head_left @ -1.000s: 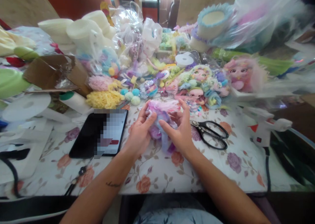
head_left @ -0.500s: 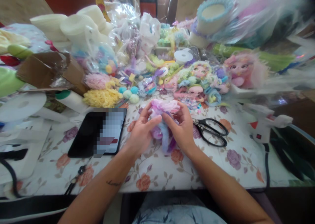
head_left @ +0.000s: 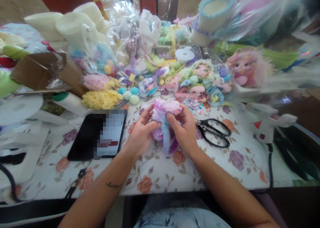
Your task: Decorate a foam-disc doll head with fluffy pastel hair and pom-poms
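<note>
Between my two hands is a fluffy bundle [head_left: 163, 121] of pink, lilac and pale blue fibre, with purple strands hanging from its lower end. My left hand [head_left: 141, 134] grips its left side, thumb pressed on the front. On the other side my right hand [head_left: 184, 129] holds it, with the thumb near the middle of the blue strand and the fingers behind. The fingertips at the back are partly hidden by the bundle. Just right of my right hand lie black-handled scissors [head_left: 216, 133], their blades mostly covered by the hand.
A phone [head_left: 97, 134] lies left on the flowered tablecloth [head_left: 150, 174]. A white glue gun [head_left: 265, 123] stands at the right. Along the back are doll heads [head_left: 200, 71], yellow yarn [head_left: 101, 99], pompoms [head_left: 128, 95], a cardboard box [head_left: 47, 72] and plastic bags [head_left: 122, 24].
My left thumb has slid slightly left and down, away from the right thumb, showing more of the bundle's front. The whole view has shifted a little.
</note>
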Motion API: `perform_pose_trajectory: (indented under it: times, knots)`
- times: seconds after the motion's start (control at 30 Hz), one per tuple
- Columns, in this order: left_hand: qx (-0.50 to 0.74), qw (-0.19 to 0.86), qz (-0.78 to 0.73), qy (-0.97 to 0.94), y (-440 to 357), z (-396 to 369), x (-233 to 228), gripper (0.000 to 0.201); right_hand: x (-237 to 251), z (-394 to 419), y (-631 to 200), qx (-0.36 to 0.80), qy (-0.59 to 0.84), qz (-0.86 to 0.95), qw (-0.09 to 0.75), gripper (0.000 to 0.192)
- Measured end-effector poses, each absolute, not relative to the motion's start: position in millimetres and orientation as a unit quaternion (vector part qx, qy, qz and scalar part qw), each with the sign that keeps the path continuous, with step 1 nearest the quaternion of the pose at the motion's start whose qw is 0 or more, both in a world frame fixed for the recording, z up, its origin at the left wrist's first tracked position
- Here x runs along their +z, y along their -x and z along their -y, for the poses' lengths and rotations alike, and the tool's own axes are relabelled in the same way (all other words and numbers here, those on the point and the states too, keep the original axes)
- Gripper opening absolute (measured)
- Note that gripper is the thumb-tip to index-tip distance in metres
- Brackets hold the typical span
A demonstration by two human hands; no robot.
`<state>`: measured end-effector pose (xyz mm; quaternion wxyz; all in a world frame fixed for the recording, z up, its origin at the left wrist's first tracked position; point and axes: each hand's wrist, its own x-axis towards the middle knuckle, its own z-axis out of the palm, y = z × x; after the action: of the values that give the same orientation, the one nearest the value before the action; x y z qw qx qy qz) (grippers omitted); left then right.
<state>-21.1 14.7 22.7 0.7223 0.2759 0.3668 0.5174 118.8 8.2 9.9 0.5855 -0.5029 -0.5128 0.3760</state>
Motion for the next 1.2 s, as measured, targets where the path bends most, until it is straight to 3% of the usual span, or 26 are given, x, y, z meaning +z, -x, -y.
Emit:
perform_pose_trajectory:
  times: [0.23,0.43,0.6,0.8,1.2]
  knots:
    - [0.511,0.714,-0.388,-0.281,19.7,-13.4,21.9,0.062,14.4,-6.0,-116.3,0.34,0.508,0.539,0.58,0.048]
    - [0.512,0.728,-0.364,-0.275,20.5,-12.9,23.1,0.059,15.9,-5.7,-117.5,0.332,0.516,0.546,0.57,0.026]
    - [0.523,0.729,-0.343,-0.277,20.8,-12.3,24.5,0.04,17.6,-5.8,-117.2,0.324,0.514,0.557,0.566,0.018]
    - [0.526,0.711,-0.389,-0.259,18.7,-13.0,22.4,0.058,19.6,-5.3,-116.6,0.298,0.528,0.566,0.559,0.018]
    - [0.509,0.736,-0.381,-0.232,22.4,-12.9,27.6,0.055,17.8,-3.4,-118.7,0.269,0.541,0.565,0.562,0.03]
